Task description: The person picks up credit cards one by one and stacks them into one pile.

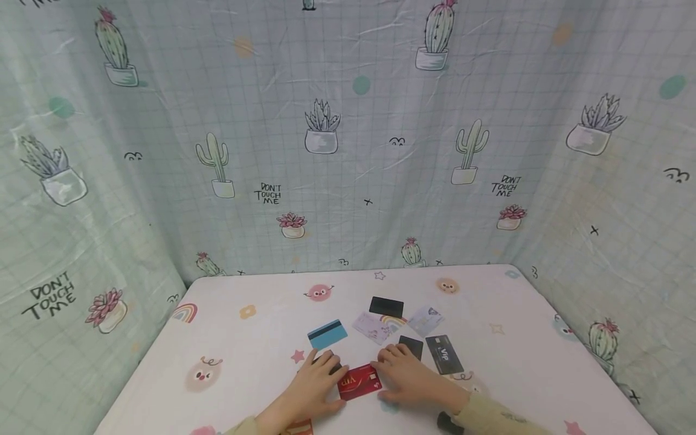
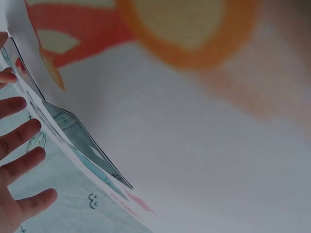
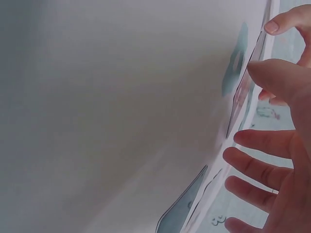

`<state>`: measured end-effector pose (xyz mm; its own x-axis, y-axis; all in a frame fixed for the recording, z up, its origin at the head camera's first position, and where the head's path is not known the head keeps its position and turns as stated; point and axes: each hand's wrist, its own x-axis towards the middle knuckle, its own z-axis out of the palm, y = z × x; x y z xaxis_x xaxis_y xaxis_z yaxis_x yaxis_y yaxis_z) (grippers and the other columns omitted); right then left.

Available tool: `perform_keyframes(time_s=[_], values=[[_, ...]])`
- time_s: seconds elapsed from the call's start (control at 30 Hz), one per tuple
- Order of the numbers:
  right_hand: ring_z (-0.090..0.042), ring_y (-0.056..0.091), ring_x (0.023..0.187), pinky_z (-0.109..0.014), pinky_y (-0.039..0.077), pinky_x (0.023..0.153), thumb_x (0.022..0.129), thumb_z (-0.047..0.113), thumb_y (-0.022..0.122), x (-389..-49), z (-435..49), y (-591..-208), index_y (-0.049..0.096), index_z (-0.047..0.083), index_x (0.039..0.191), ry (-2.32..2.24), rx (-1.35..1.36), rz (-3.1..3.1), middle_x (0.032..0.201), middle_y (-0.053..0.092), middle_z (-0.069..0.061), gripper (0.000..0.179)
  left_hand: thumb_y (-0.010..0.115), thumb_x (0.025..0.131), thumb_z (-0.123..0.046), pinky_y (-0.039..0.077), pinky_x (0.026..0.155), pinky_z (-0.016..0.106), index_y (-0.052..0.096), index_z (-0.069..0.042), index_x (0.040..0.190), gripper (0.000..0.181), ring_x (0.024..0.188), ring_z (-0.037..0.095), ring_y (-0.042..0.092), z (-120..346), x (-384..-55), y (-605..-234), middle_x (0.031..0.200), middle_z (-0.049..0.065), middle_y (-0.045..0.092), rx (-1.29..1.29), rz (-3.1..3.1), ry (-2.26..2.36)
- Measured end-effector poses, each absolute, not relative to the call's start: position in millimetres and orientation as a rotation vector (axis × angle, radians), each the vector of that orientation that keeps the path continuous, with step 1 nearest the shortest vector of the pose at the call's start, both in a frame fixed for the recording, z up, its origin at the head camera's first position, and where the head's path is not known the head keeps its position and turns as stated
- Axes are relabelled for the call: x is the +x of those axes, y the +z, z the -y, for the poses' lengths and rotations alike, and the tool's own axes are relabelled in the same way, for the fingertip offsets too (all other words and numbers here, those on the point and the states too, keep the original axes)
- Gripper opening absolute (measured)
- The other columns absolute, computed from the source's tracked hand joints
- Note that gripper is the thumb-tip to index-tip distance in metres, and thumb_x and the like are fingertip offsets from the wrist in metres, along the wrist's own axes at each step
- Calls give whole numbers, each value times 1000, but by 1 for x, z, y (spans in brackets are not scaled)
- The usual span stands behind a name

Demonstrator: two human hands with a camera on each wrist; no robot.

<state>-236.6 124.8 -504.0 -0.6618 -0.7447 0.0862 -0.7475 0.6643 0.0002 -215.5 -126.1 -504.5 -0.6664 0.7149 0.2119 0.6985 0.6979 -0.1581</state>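
Observation:
Flat on the table lies a red VIP card (image 1: 360,382), between the two hands. My left hand (image 1: 315,386) is at its left end, thumb and fingers spread, fingertips right at the card's edge. At the other end, my right hand (image 1: 410,376) has its index fingertip near the top corner and its thumb lower down. In the wrist views, the left hand (image 2: 19,165) and right hand (image 3: 272,179) show loosely extended, parted fingers. A dark card (image 1: 335,367) is partly hidden by the left fingers. A black card (image 1: 411,347) lies just beyond the right fingers.
Beyond the hands lie a blue striped card (image 1: 327,334), a black card (image 1: 386,307), two pale cards, one a lilac card (image 1: 426,320), and a dark grey VIP card (image 1: 444,354). An orange patterned piece (image 1: 298,428) shows by the left forearm. Patterned curtains (image 1: 348,181) surround the table (image 1: 244,350).

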Motion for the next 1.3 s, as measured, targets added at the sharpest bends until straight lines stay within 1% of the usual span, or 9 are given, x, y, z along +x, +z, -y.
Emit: perform_keyframes(time_s=[0.1, 0.33, 0.63, 0.83, 1.07, 1.3], values=[[-13, 43, 103, -41, 34, 94, 78, 58, 53, -238, -122, -502, 53, 20, 121, 29, 1251, 2811, 108, 52, 6, 57, 57, 74, -57, 37, 93, 51, 56, -21, 118, 57, 106, 19, 46, 124, -216, -503, 110, 0, 56, -1129, 2643, 118], [-14, 43, 103, -41, 34, 95, 76, 57, 56, -240, -118, -499, 53, 21, 121, 3, 1255, 2834, 108, 51, 6, 58, 56, 74, -59, 38, 93, 51, 57, -21, 117, 58, 108, 20, 46, 122, -217, -497, 113, 1, 57, -1125, 2703, 148], [-15, 43, 105, -42, 35, 95, 77, 56, 55, -246, -115, -500, 51, 22, 122, -30, 1268, 2843, 108, 51, 5, 57, 54, 75, -60, 41, 89, 50, 60, -21, 111, 54, 102, 18, 47, 121, -223, -505, 106, -1, 56, -1153, 2622, 162], [-13, 43, 100, -40, 36, 93, 77, 56, 55, -248, -114, -500, 53, 22, 119, -43, 1278, 2837, 105, 52, 6, 54, 54, 76, -59, 41, 88, 50, 60, -22, 110, 50, 102, 18, 47, 120, -223, -507, 105, -1, 57, -1173, 2626, 163], [-11, 43, 98, -38, 38, 92, 76, 59, 55, -249, -114, -500, 54, 23, 115, -65, 1297, 2819, 104, 51, 7, 53, 54, 76, -59, 41, 88, 50, 60, -22, 110, 50, 101, 18, 47, 120, -224, -506, 103, 0, 55, -1172, 2614, 147], [-11, 41, 97, -36, 37, 92, 75, 58, 56, -249, -114, -499, 55, 22, 112, -72, 1305, 2821, 102, 50, 7, 52, 53, 76, -61, 41, 87, 49, 60, -20, 105, 51, 100, 16, 46, 122, -225, -510, 101, -2, 54, -1155, 2600, 148]])
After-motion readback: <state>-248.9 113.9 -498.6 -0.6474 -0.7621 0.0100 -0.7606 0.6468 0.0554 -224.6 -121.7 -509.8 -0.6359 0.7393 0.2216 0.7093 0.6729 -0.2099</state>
